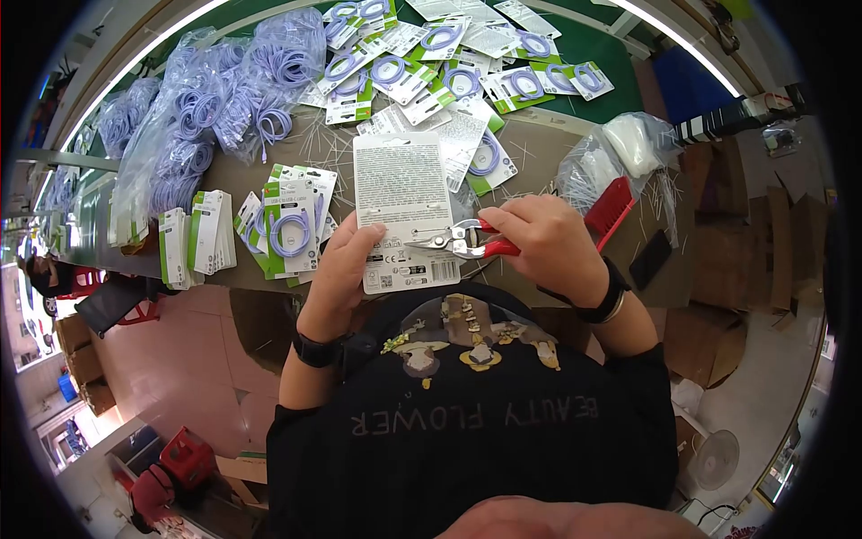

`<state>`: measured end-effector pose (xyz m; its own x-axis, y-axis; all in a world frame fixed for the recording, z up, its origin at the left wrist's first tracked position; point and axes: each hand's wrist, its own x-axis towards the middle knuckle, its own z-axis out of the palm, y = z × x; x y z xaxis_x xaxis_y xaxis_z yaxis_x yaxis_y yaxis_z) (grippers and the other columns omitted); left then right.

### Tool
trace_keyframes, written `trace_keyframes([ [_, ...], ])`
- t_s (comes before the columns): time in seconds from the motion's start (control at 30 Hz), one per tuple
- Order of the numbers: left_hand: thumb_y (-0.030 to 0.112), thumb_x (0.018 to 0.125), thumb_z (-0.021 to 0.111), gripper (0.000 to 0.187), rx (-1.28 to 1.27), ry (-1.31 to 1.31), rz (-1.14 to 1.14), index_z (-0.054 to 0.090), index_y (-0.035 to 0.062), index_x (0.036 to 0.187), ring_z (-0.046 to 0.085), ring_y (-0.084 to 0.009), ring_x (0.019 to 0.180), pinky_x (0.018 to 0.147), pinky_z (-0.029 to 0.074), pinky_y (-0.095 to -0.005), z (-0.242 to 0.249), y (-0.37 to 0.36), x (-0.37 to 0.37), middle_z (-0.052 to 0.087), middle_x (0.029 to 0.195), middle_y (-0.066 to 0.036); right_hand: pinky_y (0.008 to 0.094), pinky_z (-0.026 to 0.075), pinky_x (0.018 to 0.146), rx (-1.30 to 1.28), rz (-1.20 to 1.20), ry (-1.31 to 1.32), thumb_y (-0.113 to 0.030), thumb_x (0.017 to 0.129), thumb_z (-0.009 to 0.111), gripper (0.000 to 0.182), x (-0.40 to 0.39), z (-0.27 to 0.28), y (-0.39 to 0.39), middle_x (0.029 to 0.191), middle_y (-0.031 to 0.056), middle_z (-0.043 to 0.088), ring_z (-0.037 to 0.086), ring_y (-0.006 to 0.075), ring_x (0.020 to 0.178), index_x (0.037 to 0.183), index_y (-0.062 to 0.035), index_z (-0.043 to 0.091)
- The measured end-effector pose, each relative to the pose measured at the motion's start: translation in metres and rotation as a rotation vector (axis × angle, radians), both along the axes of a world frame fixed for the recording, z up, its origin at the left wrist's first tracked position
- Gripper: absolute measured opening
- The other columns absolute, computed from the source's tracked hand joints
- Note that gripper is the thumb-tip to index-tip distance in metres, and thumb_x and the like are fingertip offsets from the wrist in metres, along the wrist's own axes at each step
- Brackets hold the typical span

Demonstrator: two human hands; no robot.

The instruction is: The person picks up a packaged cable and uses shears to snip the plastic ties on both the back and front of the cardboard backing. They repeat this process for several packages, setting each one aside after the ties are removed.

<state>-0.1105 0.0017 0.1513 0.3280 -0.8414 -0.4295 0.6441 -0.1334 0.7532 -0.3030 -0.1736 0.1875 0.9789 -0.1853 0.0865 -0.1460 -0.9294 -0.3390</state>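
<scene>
My left hand [339, 265] grips the lower left edge of a white packaging card [401, 189], its printed back facing me. The card is held up near my chest. In my right hand [549, 238] is a pair of red-handled cutting pliers [476, 240], the fingers wrapped round the handles. The metal jaws lie over the lower middle of the card, close to a small tie end. Left of the card, finished-looking packs with coiled lilac cables [290, 235] lie in a small pile by my left hand.
Bags of coiled lilac cables [202, 112] fill the back left. Carded cables [440, 40] spread over the back of the table [530, 135]. Stacked cards [212, 232] stand at left. On the right are a bag of white ties [628, 148], a red brush-like tool [611, 212] and a dark phone [650, 259].
</scene>
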Motion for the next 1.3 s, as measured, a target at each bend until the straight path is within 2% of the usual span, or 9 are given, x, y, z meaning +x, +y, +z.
trace_keyframes([
  [0.1,0.011,0.091,0.043,0.040,-0.013,-0.048,-0.028,0.040,-0.0057,0.128,0.060,-0.0194,0.101,0.085,0.050,-0.0296,0.012,0.000,-0.004,0.056,0.118,-0.016,0.0379,0.042,0.084,0.139,-0.079,-0.230,-0.011,0.061,0.076,0.052,0.007,-0.001,-0.004,0.100,0.0092,0.060,0.057,0.0279,0.092,0.110,-0.0066,0.059],
  [0.3,0.010,0.093,0.041,0.042,-0.033,-0.217,-0.165,0.035,-0.0013,0.134,0.055,-0.0163,0.108,0.090,0.046,-0.0293,0.023,-0.001,-0.009,0.051,0.125,-0.013,0.0398,0.041,0.087,0.038,-0.125,-0.235,-0.012,0.062,0.076,0.055,0.017,0.000,0.000,0.101,0.0096,0.060,0.056,0.0290,0.094,0.114,-0.0062,0.057],
  [0.67,0.007,0.093,0.039,0.047,-0.017,-0.181,-0.179,0.028,-0.0004,0.138,0.053,-0.0155,0.109,0.093,0.044,-0.0304,0.033,-0.001,-0.012,0.049,0.127,-0.012,0.0411,0.040,0.090,0.021,-0.096,-0.242,-0.014,0.064,0.075,0.056,0.022,0.001,0.007,0.101,0.0096,0.059,0.055,0.0289,0.097,0.115,-0.0048,0.056],
  [0.93,0.008,0.092,0.042,0.049,-0.010,-0.288,-0.182,0.028,-0.0005,0.138,0.053,-0.0161,0.110,0.091,0.045,-0.0289,0.015,-0.001,-0.010,0.049,0.126,-0.012,0.0351,0.048,0.076,0.050,-0.097,-0.090,-0.013,0.068,0.075,0.050,0.020,-0.011,0.009,0.100,0.0113,0.060,0.060,0.0246,0.086,0.113,-0.0042,0.057],
  [1.0,0.008,0.092,0.044,0.050,-0.005,-0.320,-0.181,0.028,-0.0006,0.138,0.053,-0.0162,0.110,0.090,0.045,-0.0286,0.010,-0.005,-0.010,0.049,0.126,-0.013,0.0307,0.049,0.071,0.376,-0.177,-0.175,-0.013,0.074,0.073,0.043,0.027,-0.014,0.011,0.098,0.0097,0.062,0.061,0.0204,0.082,0.112,-0.0026,0.056],
  [1.07,0.009,0.090,0.049,0.051,-0.111,-0.532,-0.182,0.030,-0.0013,0.137,0.053,-0.0165,0.109,0.089,0.045,-0.0283,0.005,-0.013,-0.019,0.049,0.127,-0.013,0.0284,0.049,0.069,0.534,-0.217,-0.217,-0.013,0.076,0.073,0.040,0.036,-0.026,0.018,0.097,0.0089,0.063,0.062,0.0183,0.080,0.111,-0.0018,0.056],
  [1.17,0.010,0.088,0.054,0.053,-0.160,-0.753,-0.181,0.033,-0.0016,0.135,0.053,-0.0171,0.109,0.089,0.045,-0.0281,0.003,-0.018,-0.020,0.049,0.127,-0.012,0.0253,0.048,0.071,1.011,-0.347,-0.469,-0.013,0.083,0.069,0.032,0.051,-0.056,0.033,0.096,0.0046,0.064,0.060,0.0127,0.081,0.109,-0.0009,0.055],
  [1.23,0.011,0.087,0.058,0.053,-0.130,-0.982,-0.159,0.035,-0.0016,0.134,0.053,-0.0180,0.109,0.089,0.045,-0.0281,0.000,-0.017,-0.017,0.048,0.128,-0.012,0.0258,0.048,0.070,1.151,-0.395,-0.458,-0.013,0.082,0.069,0.032,0.049,-0.052,0.030,0.093,0.0045,0.063,0.060,0.0114,0.080,0.108,-0.0009,0.055],
  [1.3,0.011,0.087,0.058,0.052,-0.135,-0.970,-0.037,0.037,-0.0017,0.133,0.053,-0.0186,0.109,0.089,0.045,-0.0282,-0.010,-0.013,-0.009,0.048,0.128,-0.012,0.0270,0.049,0.068,1.443,-0.471,-0.430,-0.013,0.080,0.070,0.031,0.050,-0.049,0.027,0.088,0.0043,0.062,0.059,0.0088,0.079,0.106,-0.0010,0.056],
])
